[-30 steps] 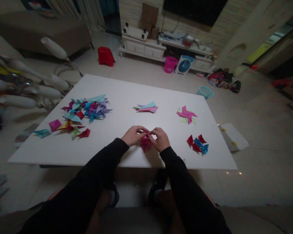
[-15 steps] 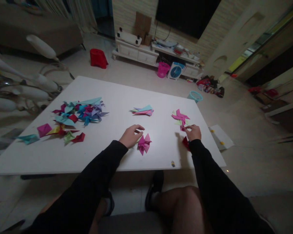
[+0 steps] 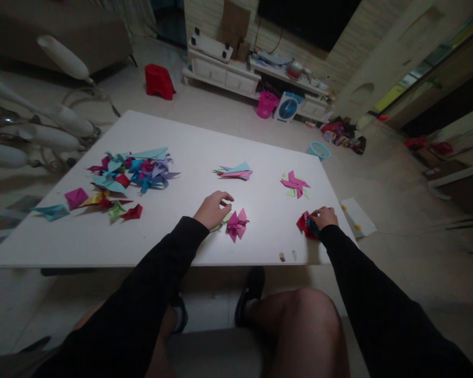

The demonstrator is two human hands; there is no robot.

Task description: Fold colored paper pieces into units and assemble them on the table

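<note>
My left hand (image 3: 215, 209) hovers over the table with its fingers apart and nothing in them. Just right of it lies a pink pointed origami figure (image 3: 237, 226), and a light green paper piece (image 3: 222, 222) shows partly from under the hand. At the right side, my right hand (image 3: 325, 217) pinches a small pink folded paper (image 3: 305, 215) over a little pile of red origami pieces (image 3: 301, 226) and a blue origami piece (image 3: 311, 229). The fingers hide part of that pile.
Many-coloured origami (image 3: 142, 170) is heaped on the left of the white table (image 3: 173, 236). Flat folded papers (image 3: 236, 171) lie mid-table, and a pink-and-green pinwheel shape (image 3: 295, 184) is at the right. Two small stickers (image 3: 282, 256) sit near the front edge.
My right hand has left the pink figure, carrying a small pink folded paper right, past the pinwheel shape, down to the red and blue pile. My left hand has stayed near the figure, fingers apart.
</note>
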